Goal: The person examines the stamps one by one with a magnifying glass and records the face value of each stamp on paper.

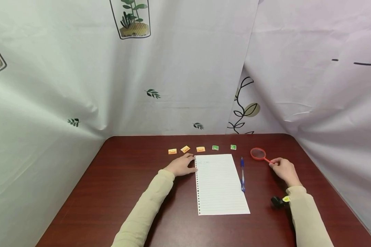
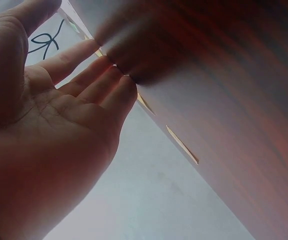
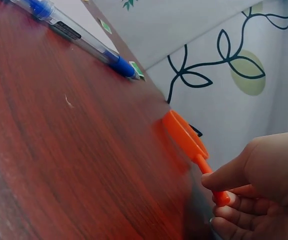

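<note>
My right hand [image 1: 284, 169] pinches the handle of a red-orange magnifying glass [image 3: 184, 135] between thumb and fingers, at the right of the table. Its round lens end points away to the left, low over the wood. At the upper left edge of a lined sheet of paper [image 1: 221, 185], my left hand [image 1: 181, 165] rests with fingers extended and the thumb on the margin. In the left wrist view the palm shows and the fingertips meet the tabletop. Faint writing is near the sheet's top. A blue pen [image 1: 242, 175] lies along the paper's right edge.
Along the back of the dark red table [image 1: 111, 192] lie several small stamp-like pieces: orange ones [image 1: 200, 149] to the left, green ones [image 1: 233, 147] to the right. A black device [image 1: 277, 202] is at the right wrist. A pale printed curtain [image 1: 185, 68] hangs behind.
</note>
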A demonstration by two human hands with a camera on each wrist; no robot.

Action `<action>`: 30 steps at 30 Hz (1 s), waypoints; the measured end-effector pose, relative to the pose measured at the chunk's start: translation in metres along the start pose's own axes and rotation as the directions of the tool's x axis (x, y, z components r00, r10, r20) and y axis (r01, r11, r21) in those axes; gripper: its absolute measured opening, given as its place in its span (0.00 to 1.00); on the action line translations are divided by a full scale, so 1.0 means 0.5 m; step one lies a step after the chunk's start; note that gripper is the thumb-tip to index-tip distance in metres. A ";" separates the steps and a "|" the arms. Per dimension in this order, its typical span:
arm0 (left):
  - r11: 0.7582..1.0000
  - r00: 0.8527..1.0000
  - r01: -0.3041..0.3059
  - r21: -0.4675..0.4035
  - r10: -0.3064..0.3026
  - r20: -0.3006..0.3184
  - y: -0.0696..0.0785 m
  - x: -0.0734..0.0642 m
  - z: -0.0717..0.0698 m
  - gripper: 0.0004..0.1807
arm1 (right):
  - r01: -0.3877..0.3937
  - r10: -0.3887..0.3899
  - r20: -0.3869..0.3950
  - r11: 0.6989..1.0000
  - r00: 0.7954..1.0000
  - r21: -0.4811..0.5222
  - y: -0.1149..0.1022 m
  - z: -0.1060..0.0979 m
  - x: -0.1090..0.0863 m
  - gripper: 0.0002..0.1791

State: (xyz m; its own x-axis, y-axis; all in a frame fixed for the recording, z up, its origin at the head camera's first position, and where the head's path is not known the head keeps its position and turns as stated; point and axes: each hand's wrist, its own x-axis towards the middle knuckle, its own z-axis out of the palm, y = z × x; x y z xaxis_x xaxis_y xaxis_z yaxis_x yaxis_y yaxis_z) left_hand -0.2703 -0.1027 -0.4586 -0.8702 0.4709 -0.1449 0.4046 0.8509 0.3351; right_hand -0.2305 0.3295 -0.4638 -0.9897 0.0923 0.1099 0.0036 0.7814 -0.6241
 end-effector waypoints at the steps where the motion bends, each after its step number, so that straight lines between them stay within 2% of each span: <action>1: 1.000 1.000 0.000 -0.003 0.000 0.000 0.000 0.000 0.000 0.37 | -0.003 0.003 0.004 1.000 1.000 0.002 0.001 0.000 0.000 0.13; 21: 1.000 1.000 -0.003 -0.010 0.003 -0.006 -0.001 0.003 0.003 0.37 | -0.011 0.011 0.039 1.000 0.999 0.002 0.011 0.008 0.000 0.14; 30: 1.000 1.000 0.005 -0.013 -0.005 -0.002 -0.001 0.005 0.004 0.37 | -0.047 0.046 0.053 0.999 0.998 0.025 0.020 0.008 0.005 0.15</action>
State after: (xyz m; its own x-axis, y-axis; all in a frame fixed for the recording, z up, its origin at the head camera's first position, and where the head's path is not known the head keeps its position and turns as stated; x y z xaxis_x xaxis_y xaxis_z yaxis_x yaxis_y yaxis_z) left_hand -0.2722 -0.1015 -0.4608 -0.8725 0.4666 -0.1448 0.3970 0.8499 0.3465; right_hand -0.2333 0.3353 -0.4728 -0.9946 0.0952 0.0404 0.0465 0.7608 -0.6473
